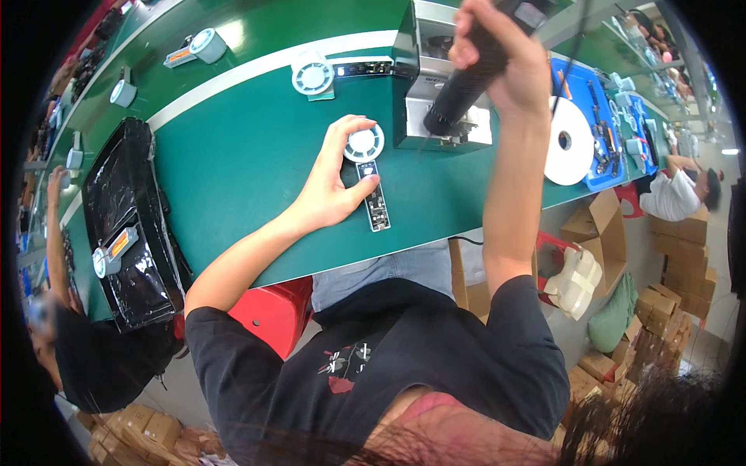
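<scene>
My left hand (330, 182) grips a small device with a round, white, slotted head (364, 143) and an open handle showing a dark circuit board (378, 214). It lies flat on the green table (256, 155), thumb at the handle and fingers curled round the head. My right hand (517, 66), raised at the upper right, is wrapped round a black electric screwdriver (468, 87). The screwdriver slants down to the left, its lower end over the front of a metal box-shaped machine (412, 113). Its bit cannot be made out. A similar device (313, 76) lies beyond my left hand.
A black plastic-wrapped box (128, 225) with a device on it stands left. On the right are a white disc reel (566, 141) and blue trays (594, 116) of parts. More devices sit on the green strip (256, 39) behind. People work at both sides.
</scene>
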The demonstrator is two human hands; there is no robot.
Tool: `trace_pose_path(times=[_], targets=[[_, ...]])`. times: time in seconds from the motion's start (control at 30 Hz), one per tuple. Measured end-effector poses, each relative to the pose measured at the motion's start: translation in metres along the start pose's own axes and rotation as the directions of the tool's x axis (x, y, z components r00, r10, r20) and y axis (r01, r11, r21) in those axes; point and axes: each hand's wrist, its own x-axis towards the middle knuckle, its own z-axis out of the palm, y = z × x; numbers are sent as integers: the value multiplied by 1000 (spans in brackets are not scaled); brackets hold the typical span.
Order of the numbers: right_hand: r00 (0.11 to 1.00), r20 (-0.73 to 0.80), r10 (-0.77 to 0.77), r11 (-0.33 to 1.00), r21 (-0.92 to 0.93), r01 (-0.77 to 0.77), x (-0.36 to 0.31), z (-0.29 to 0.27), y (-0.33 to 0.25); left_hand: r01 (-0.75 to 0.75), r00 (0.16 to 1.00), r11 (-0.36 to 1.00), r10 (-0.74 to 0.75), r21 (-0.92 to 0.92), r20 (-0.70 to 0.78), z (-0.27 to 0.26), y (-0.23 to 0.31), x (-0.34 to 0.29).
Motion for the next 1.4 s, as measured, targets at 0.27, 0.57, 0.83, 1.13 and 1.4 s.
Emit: trace_pose_path(times=[0.27, 0.57, 0.83, 1.13, 1.4], targets=[[893, -148, -426, 884, -281, 375, -39, 8, -62, 61, 983, 980, -92, -188, -160, 13, -2, -1], [904, -134, -407, 877, -335, 345, -62, 53, -44, 18, 976, 978, -61, -207, -207, 14, -3, -4], [900, -107, -423, 890, -236, 390, -75, 104, -13, -17, 987, 962, -27, -274, -158, 11, -7, -5], [900, -62, -432, 883, -231, 409, -63, 110, 9, -68, 981, 976, 27, -209, -193, 12, -7, -5], [907, -66, -416, 887, -249, 389, -62, 108, 14, -80, 980, 978, 41, -192, -196, 11, -7, -4]])
